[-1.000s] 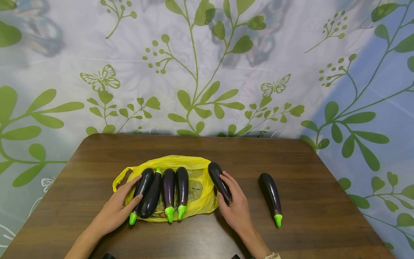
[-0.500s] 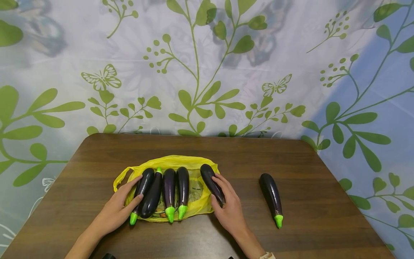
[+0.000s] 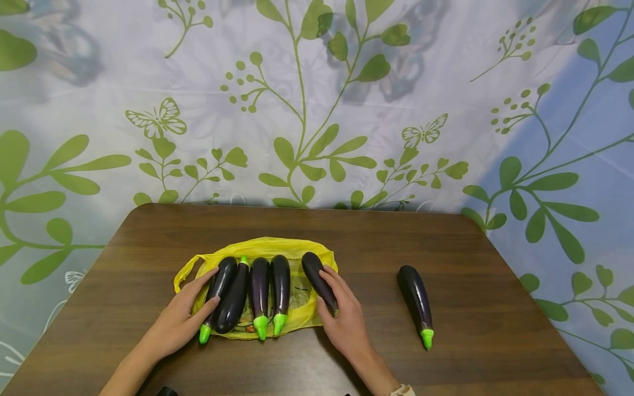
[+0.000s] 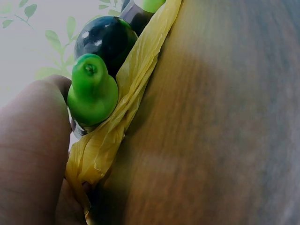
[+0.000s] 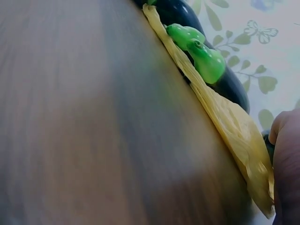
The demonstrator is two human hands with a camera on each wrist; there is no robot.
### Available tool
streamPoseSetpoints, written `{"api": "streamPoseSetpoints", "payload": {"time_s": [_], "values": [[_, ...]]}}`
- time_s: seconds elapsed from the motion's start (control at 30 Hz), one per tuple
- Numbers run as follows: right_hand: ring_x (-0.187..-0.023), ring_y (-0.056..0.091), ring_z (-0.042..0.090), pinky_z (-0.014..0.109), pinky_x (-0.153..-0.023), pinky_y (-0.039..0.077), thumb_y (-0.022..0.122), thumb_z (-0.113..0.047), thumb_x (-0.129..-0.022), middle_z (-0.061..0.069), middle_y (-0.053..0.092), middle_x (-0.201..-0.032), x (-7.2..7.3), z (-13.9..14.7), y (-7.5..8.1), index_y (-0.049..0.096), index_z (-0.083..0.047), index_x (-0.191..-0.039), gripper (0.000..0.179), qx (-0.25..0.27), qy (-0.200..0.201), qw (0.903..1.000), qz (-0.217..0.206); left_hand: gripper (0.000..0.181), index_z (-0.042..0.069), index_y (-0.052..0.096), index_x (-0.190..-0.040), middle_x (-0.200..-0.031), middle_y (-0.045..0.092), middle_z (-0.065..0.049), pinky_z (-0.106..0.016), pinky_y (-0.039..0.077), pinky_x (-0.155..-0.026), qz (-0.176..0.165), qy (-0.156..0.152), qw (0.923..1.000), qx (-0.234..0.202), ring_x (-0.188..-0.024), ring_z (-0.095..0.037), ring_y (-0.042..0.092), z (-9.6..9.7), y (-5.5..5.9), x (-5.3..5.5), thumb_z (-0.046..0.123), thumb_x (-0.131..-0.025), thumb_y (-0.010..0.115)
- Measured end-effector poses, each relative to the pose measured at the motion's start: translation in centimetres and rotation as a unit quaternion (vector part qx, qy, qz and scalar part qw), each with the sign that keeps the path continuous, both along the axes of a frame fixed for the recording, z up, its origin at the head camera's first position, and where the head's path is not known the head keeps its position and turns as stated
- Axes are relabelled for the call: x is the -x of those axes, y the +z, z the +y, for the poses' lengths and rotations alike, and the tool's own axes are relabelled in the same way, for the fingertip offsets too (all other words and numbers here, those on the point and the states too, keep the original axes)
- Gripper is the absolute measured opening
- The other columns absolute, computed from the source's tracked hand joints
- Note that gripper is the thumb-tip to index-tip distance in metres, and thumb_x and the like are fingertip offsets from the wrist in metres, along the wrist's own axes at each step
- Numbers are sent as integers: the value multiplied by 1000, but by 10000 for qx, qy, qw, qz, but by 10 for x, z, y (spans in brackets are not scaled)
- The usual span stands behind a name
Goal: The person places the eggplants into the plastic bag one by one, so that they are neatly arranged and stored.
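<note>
A yellow plastic bag point(image 3: 267, 242) lies flat and spread on the table, bearing a row of dark eggplants with green stem ends. My left hand point(image 3: 170, 324) holds the leftmost eggplant point(image 3: 226, 275) at the bag's left side, thumb and fingers around it. In the left wrist view its green stem end point(image 4: 91, 93) pokes out beside the hand. My right hand point(image 3: 344, 316) grips another eggplant point(image 3: 317, 278) over the bag's right part, its stem end hidden by the palm. Between them lie a stem-up eggplant point(image 3: 233, 302) and two stem-down ones, a purple eggplant point(image 3: 260, 286) and a black eggplant point(image 3: 280, 280).
One more eggplant point(image 3: 415, 297) lies on the brown wooden table point(image 3: 475, 308) to the right, apart from the bag. A cloth with green leaves and butterflies point(image 3: 317, 110) hangs behind the table's far edge. A bag handle point(image 3: 184, 275) loops out at left.
My right hand has moved left with its eggplant, from the bag's right edge to over the bag. The left hand stays on the leftmost eggplant.
</note>
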State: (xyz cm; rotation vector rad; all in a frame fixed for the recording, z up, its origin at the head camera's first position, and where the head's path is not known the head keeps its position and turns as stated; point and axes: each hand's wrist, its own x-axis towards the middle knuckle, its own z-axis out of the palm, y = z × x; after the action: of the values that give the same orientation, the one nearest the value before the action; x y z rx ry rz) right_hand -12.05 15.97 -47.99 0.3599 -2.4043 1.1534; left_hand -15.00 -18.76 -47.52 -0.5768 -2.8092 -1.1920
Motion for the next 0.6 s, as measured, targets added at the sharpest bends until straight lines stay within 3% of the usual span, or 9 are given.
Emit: {"api": "streamPoseSetpoints", "payload": {"time_s": [0.43, 0.6], "values": [[-140, 53, 25, 50, -107, 49, 72, -5, -95, 11, 54, -153, 1, -10, -1, 57, -10, -147, 54, -203, 147, 9997, 7, 61, 16, 36, -161, -156, 43, -23, -69, 39, -104, -58, 23, 10000, 59, -141, -48, 42, 0, 4, -1, 36, -107, 57], [-141, 51, 22, 49, -109, 48, 71, -7, -96, 8, 54, -154, 0, -11, 0, 56, -11, -148, 55, -207, 261, 9992, -205, 61, 17, 36, -161, -156, 44, -24, -69, 40, -104, -73, 36, 9999, 80, -140, -48, 43, 1, 3, 0, 36, -107, 57]]}}
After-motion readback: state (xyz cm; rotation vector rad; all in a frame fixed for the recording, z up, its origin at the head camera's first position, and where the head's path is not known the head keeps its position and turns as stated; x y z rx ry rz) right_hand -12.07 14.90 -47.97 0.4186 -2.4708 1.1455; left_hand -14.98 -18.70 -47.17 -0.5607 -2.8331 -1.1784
